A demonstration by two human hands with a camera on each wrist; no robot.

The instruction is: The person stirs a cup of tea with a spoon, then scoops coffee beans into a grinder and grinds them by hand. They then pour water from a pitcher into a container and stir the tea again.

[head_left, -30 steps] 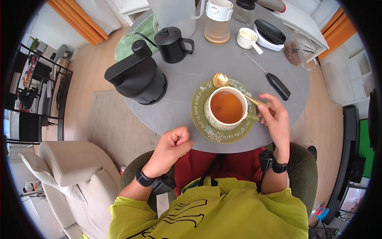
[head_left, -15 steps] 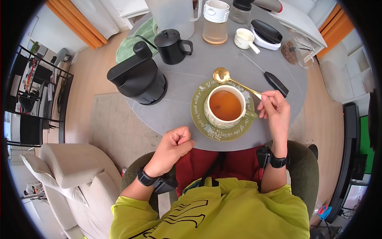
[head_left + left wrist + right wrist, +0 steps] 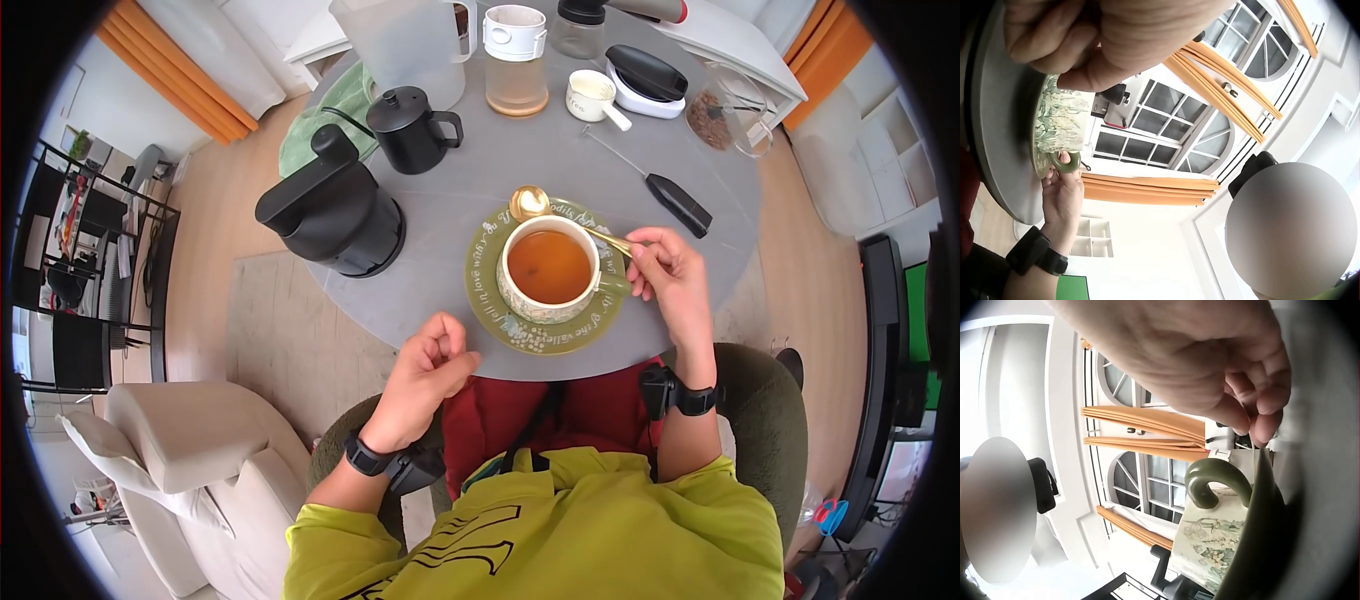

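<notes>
A shiny gold spoon [image 3: 604, 238] with a rounded bowl slants over the far side of the green saucer [image 3: 540, 339], apparently touching it. The right hand [image 3: 674, 275] pinches its handle; the left hand [image 3: 422, 378] is loosely curled.

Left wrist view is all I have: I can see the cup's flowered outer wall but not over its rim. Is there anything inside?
Observer: Yes. From the head view, the teacup holds a reddish-brown liquid, probably tea.
Operator: Understood. What is being gripped beside it? I can't make it out.
Observer: The right hand pinches a gold spoon by its handle.
Operator: Is the spoon's bowl in the drink?
Observer: No, it is outside the cup, beyond the far rim and over the edge of the green saucer; I can't tell whether it touches.
</notes>
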